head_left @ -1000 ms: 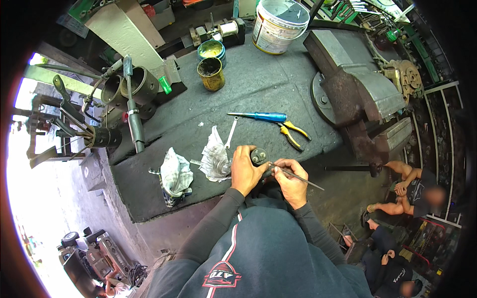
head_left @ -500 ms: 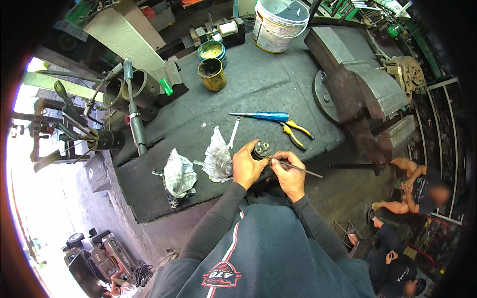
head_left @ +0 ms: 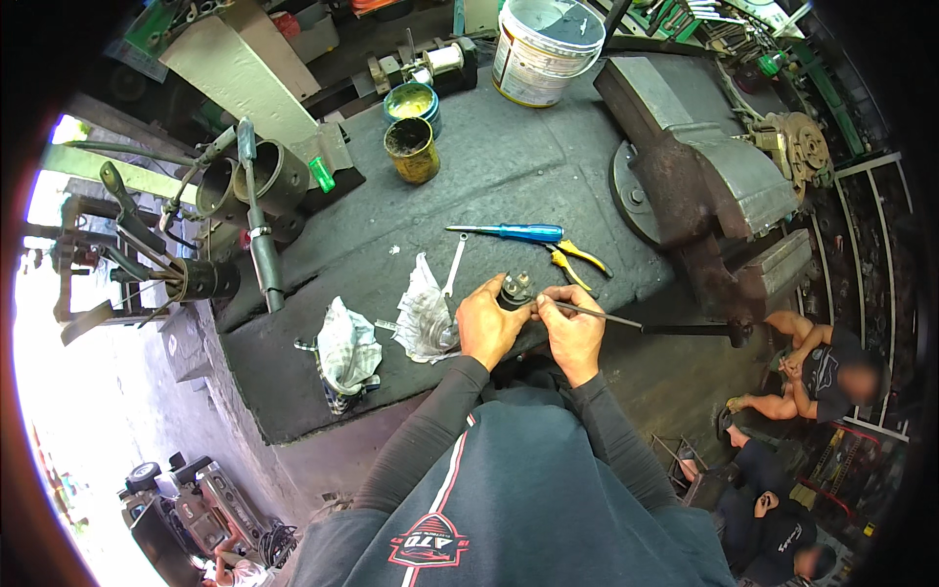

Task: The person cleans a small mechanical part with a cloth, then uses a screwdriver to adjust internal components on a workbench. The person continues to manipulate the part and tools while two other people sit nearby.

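Observation:
Over the near edge of the bench, my left hand is closed around a small dark cylindrical part with bright metal posts on its top face. A thin dark rod is pinched between the thumb and fingers of my right hand. Its inner end meets the part's side, partly hidden by my fingers; the outer end points right. Beyond my hands lie a blue-handled screwdriver, yellow-handled pliers and a small wrench. A crumpled grey-white cloth sits beside my left hand.
Another bundled cloth rests farther left on the dark bench. A large vise stands at right. Farther back are a yellow can, a blue tin and a white bucket. People sit at lower right.
The rod's outer end has swung slightly away from me, with a small turn of my right hand. The part stays in my left hand. The whole view has shifted a little.

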Tool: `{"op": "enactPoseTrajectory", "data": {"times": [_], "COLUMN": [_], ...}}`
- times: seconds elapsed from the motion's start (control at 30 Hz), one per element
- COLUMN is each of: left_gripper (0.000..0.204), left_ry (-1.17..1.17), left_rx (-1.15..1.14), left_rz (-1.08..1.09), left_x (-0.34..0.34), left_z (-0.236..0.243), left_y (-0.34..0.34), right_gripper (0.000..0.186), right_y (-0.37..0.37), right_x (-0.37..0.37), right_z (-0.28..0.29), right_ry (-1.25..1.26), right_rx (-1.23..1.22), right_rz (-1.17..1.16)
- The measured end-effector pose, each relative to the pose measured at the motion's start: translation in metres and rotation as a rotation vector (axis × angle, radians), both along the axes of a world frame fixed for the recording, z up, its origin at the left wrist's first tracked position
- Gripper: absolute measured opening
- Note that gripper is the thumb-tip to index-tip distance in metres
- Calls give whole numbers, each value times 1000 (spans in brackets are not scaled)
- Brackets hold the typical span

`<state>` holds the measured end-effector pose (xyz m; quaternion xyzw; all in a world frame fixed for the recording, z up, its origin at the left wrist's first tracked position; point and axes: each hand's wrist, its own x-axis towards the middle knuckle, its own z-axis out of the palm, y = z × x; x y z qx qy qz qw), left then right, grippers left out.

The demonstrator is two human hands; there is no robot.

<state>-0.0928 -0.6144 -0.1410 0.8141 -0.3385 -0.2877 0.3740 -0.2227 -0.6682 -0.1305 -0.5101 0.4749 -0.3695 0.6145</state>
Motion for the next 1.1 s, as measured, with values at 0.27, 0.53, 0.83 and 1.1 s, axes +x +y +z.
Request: {"op": "enactPoseTrajectory", "data": {"times": [0.27,0.53,0.83,1.1], "left_gripper": [72,75,74,73], "left_ry": [35,38,30,-9], "left_rx": [46,2,12,-24], "left_rz": [-3,2,0,4], "left_x": [3,1,0,-2], "left_z": [8,-7,-8,-12], "left_y": [0,2,6,5], "right_gripper": [18,17,15,16], "right_y": [-29,-30,-35,-44], "right_x": [-21,-16,-12,-7], "right_z": [-3,3,-4,-3], "right_ry": [-5,17,-32,17], "right_rx": [164,131,161,136], "right_rz": [76,217,206,180]}}
